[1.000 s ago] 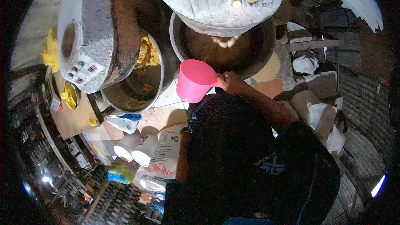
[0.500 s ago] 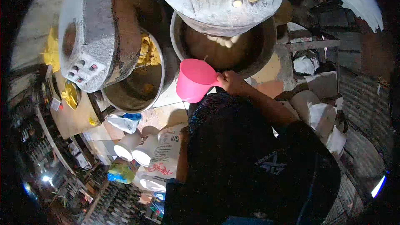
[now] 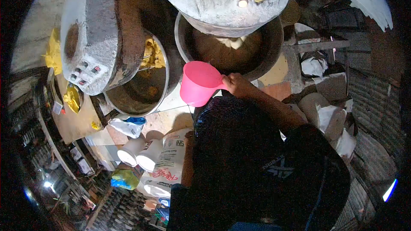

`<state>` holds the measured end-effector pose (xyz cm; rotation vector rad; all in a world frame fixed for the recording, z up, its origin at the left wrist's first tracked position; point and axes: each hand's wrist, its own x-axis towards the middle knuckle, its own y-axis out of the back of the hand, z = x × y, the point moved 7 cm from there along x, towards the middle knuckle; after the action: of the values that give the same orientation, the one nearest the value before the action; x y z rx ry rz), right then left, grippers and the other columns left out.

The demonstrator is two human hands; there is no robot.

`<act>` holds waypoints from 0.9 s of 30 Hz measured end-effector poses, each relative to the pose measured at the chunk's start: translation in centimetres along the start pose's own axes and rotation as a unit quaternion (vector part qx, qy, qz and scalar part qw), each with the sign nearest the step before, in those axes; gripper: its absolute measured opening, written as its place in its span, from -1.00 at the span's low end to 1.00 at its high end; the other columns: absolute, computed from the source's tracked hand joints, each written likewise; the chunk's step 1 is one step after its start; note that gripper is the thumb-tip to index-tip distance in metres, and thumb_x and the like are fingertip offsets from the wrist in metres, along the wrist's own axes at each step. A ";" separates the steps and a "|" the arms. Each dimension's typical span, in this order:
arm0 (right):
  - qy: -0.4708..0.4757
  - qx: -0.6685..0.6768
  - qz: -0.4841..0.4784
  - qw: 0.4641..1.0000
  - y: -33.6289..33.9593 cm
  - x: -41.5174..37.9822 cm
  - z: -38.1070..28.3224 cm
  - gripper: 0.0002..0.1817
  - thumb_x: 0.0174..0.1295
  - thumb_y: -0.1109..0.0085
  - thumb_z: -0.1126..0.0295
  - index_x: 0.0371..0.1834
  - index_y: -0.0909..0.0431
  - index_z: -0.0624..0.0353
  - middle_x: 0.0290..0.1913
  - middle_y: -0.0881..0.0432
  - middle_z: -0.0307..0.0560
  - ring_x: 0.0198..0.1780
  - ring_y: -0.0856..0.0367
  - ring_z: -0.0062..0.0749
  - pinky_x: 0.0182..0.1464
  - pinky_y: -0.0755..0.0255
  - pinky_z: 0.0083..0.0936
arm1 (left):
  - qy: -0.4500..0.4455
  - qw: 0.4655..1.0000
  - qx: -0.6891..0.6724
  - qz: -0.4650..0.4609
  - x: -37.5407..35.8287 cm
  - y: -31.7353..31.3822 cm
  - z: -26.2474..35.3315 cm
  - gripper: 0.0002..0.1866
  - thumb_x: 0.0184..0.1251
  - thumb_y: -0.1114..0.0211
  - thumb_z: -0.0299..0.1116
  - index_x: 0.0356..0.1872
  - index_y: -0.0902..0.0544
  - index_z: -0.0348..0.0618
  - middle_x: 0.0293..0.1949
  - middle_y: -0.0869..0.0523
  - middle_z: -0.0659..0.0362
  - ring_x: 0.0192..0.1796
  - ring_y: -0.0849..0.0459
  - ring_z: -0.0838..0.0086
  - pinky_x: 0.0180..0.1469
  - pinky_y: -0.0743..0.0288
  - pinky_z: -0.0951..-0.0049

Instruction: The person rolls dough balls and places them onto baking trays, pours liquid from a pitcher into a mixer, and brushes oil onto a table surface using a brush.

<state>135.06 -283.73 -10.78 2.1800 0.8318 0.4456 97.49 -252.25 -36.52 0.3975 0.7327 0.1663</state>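
While the right hand [image 3: 236,84] grips the pink scoop [image 3: 199,83], the left hand stays hidden behind the torso.

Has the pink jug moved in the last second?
Barely. The pink jug, held by the right hand, has edged slightly left and down, still just below the rim of the right bowl.

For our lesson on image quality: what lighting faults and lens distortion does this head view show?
Head view: fisheye bending with a black vignette at the edges; the pink scoop in the right hand is well lit, the dark shirt is underexposed, and bright glare spots sit lower left.
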 end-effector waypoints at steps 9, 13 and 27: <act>-0.113 0.112 -0.044 0.986 -0.4 0.1 0.6 -0.70 0.30 0.18 0.30 -0.22 -0.46 0.32 -0.55 -0.45 0.25 -0.53 -0.52 -0.05 -0.50 -0.27 -0.21 | 0.053 0.993 0.076 -0.079 0.9 -1.1 -1.7 -0.65 0.23 -0.03 -0.22 -0.11 -0.56 -0.25 -0.14 -0.65 0.04 -0.16 -0.65 0.26 -0.17 -0.51 0.26; -0.091 0.073 -0.016 0.993 -0.1 -0.2 0.1 -0.81 0.16 0.11 0.34 -0.37 -0.42 0.26 -0.62 -0.45 0.14 -0.57 -0.51 0.03 -0.52 -0.37 -0.14 | 0.088 0.971 0.220 -0.015 -0.1 -0.6 -1.0 -0.64 0.25 -0.01 -0.21 -0.12 -0.57 -0.27 -0.15 -0.66 0.02 -0.16 -0.65 0.27 -0.18 -0.51 0.29; -0.060 0.080 -0.031 0.994 -0.5 -0.3 -0.2 -0.78 0.14 0.09 0.37 -0.27 -0.44 0.32 -0.50 -0.49 0.13 -0.50 -0.53 0.00 -0.48 -0.38 -0.13 | 0.077 0.988 0.120 -0.061 -2.2 -0.5 8.2 -0.67 0.17 -0.11 -0.23 -0.15 -0.61 -0.22 -0.12 -0.66 0.05 -0.15 -0.65 0.31 -0.17 -0.47 0.37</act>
<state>134.53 -283.57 -10.98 2.2960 0.8911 0.2204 101.43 -255.73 -29.85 0.5710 0.9319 -0.0073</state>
